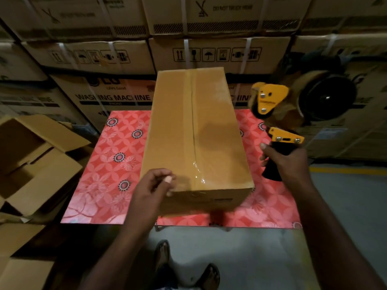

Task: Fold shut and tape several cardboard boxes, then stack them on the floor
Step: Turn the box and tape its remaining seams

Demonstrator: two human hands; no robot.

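A long brown cardboard box (211, 130) lies on the table with its flaps folded shut and a strip of clear tape along the top seam. My left hand (151, 188) rests at the box's near left corner, fingers loosely curled, holding nothing that I can see. My right hand (285, 161) grips the black handle of a yellow tape dispenser (274, 114), held in the air just right of the box. The dispenser carries a roll of brown tape.
The small table has a red flowered cover (109, 164). Open cardboard boxes (35, 162) stand on the floor at the left. Stacked washing machine cartons (117, 97) form a wall behind. Grey floor (261, 258) and my sandalled feet lie below.
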